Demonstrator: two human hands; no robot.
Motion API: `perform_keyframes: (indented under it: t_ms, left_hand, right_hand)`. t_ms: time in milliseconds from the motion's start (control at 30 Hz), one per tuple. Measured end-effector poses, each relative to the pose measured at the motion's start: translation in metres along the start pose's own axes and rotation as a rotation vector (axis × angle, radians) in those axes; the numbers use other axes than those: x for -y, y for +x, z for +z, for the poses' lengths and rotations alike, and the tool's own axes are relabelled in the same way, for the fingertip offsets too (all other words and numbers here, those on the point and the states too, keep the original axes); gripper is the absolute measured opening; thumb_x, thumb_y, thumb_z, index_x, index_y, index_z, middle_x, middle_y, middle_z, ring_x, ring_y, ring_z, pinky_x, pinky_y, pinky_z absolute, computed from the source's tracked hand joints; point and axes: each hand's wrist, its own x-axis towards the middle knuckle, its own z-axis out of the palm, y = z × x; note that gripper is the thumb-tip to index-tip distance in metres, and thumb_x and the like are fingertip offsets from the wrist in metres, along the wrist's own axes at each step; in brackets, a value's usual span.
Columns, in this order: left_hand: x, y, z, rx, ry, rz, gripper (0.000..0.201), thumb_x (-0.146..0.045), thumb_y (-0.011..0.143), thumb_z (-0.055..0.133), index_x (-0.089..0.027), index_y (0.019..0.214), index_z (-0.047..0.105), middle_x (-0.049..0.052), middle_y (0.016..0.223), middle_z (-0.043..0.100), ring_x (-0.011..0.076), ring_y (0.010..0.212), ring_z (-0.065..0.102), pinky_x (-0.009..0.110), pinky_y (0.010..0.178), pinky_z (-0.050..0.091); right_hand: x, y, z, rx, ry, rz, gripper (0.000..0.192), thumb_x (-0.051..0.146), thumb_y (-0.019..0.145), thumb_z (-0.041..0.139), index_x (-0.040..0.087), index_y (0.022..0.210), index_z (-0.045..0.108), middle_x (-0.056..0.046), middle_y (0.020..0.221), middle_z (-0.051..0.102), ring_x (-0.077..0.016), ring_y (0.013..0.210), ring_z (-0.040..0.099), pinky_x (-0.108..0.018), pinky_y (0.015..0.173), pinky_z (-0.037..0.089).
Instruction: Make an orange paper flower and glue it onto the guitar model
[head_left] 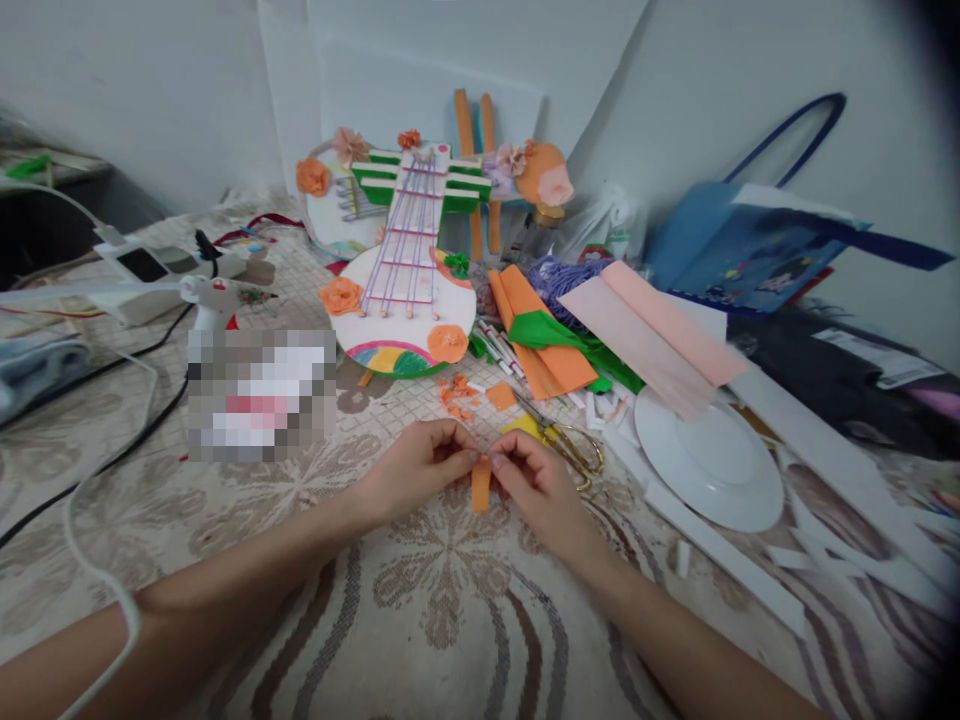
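Pinching a small orange paper strip [481, 484] between both sets of fingertips, left hand [417, 467] and right hand [534, 478] meeting just above the patterned tablecloth [450, 590] at the middle of the view. Both hands closed on the strip's upper end, thumbs against forefingers, knuckles nearly touching; grip apparently kept at the top so the rest hangs free for folding or rolling, judged from posture only. Strip's long axis running near vertical in the picture, lower end pointing toward the wearer, upper end hidden between the fingers. Forearms resting low on the cloth, likely for steadiness. Gold-handled scissors [568, 440] lying just beyond the right hand, near orange paper scraps [459, 393], within easy reach. Decorated paper guitar [409, 285] with orange flowers lying farther back. Folded orange and green paper sheets [551, 345] beside it, peach sheets [649, 335] to their right. White plate [712, 465] upside down, well right of the hands. Glue gun [206, 300] upright at left, cable trailing over the cloth. Blue bag [739, 245] against the wall.
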Motion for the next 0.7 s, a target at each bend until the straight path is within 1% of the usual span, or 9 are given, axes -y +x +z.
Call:
perform_keyframes:
  t_ms: [200,333,400,467,600,700]
  left_hand:
    - [0.0008,-0.0001,-0.0005,0.005,0.024,-0.002,0.015,-0.027,0.077,0.055,-0.014,0.074,0.057,-0.001,0.063,0.055,0.0104,0.057,0.050,0.023,0.056,0.041]
    - [-0.0017,-0.0002,0.0009,-0.006,-0.049,0.015,0.011,-0.025,0.076,0.056,-0.014,0.074,0.056,-0.001,0.065,0.057,0.0103,0.059,0.051,0.023,0.057,0.041]
    - [-0.0028,-0.0002,0.0015,-0.010,-0.090,0.010,0.010,-0.024,0.075,0.057,-0.014,0.074,0.056,-0.001,0.065,0.057,0.0097,0.058,0.050,0.022,0.056,0.041]
    - [-0.0033,0.0000,0.0015,-0.018,-0.116,0.001,0.010,-0.024,0.074,0.058,-0.014,0.075,0.056,-0.002,0.063,0.054,0.0087,0.056,0.049,0.022,0.054,0.039]
    - [-0.0033,0.0003,0.0006,-0.011,-0.156,-0.012,0.010,-0.023,0.073,0.057,-0.014,0.077,0.054,-0.002,0.064,0.054,0.0087,0.056,0.049,0.022,0.055,0.039]
    - [-0.0030,0.0003,0.0001,-0.018,-0.161,-0.019,0.009,-0.022,0.073,0.058,-0.014,0.076,0.055,-0.002,0.064,0.054,0.0086,0.056,0.049,0.022,0.055,0.039]
  right_hand:
    - [-0.0001,0.0010,0.0003,-0.002,0.025,0.012,0.006,0.022,0.082,0.051,0.019,0.077,0.052,0.003,0.068,0.049,-0.0111,0.060,0.048,-0.021,0.054,0.040]
    - [-0.0027,0.0011,0.0003,-0.004,0.006,0.004,0.005,0.020,0.083,0.050,0.019,0.078,0.052,0.003,0.069,0.050,-0.0110,0.061,0.048,-0.022,0.055,0.040]
    - [-0.0026,0.0003,0.0004,-0.007,0.026,-0.020,0.003,0.018,0.083,0.049,0.020,0.082,0.052,0.002,0.073,0.051,-0.0117,0.065,0.050,-0.022,0.058,0.042]
    - [-0.0019,-0.0008,0.0005,-0.001,0.040,-0.064,0.007,0.015,0.082,0.049,0.020,0.086,0.051,0.001,0.077,0.052,-0.0125,0.069,0.052,-0.023,0.061,0.044]
    - [-0.0021,-0.0026,0.0011,0.026,-0.036,-0.132,0.013,0.011,0.079,0.050,0.021,0.087,0.053,0.000,0.080,0.055,-0.0135,0.072,0.053,-0.025,0.063,0.044]
    - [-0.0048,-0.0030,0.0021,0.004,-0.072,-0.145,0.014,0.010,0.077,0.053,0.021,0.087,0.054,-0.001,0.080,0.057,-0.0143,0.073,0.055,-0.025,0.065,0.045]
